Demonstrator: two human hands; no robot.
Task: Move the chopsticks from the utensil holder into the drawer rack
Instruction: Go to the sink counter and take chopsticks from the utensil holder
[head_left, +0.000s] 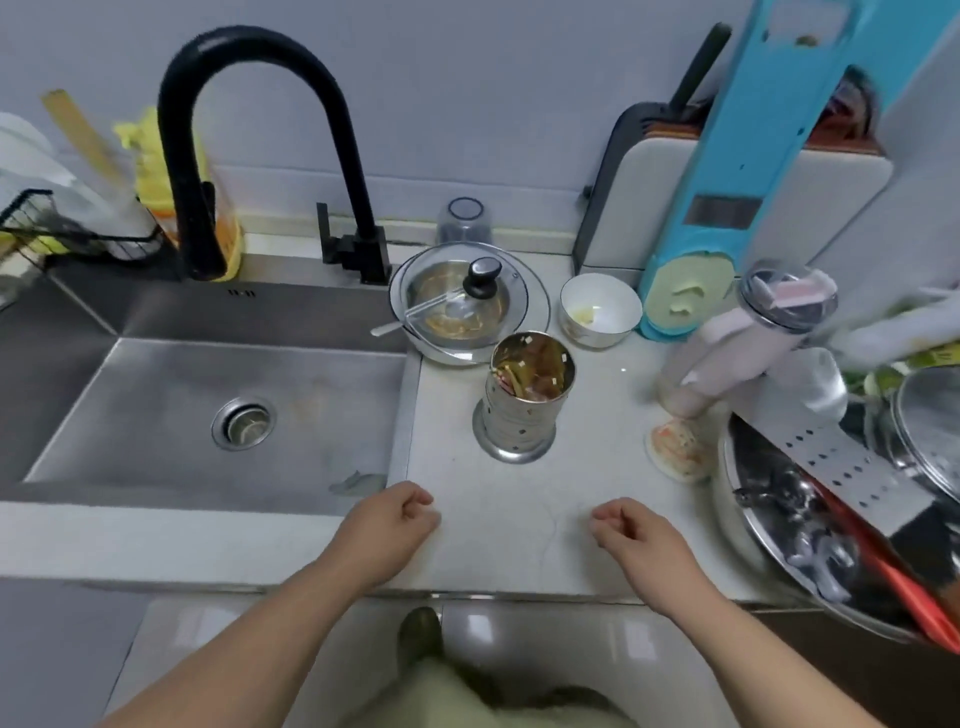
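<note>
Two hands curled, holding nothing.
Our left hand (387, 525) and right hand (636, 538) hover over the table (493, 509), near the chopsticks (524, 371) in the utensil holder (519, 410).

Pale grey wall (467, 104) behind a white counter (493, 519) and steel sink (208, 374).

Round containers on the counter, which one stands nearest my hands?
The perforated steel utensil holder, holding the chopsticks. It stands in front of the lidded pan and the white bowl, which both sit farther back toward the wall.
</note>
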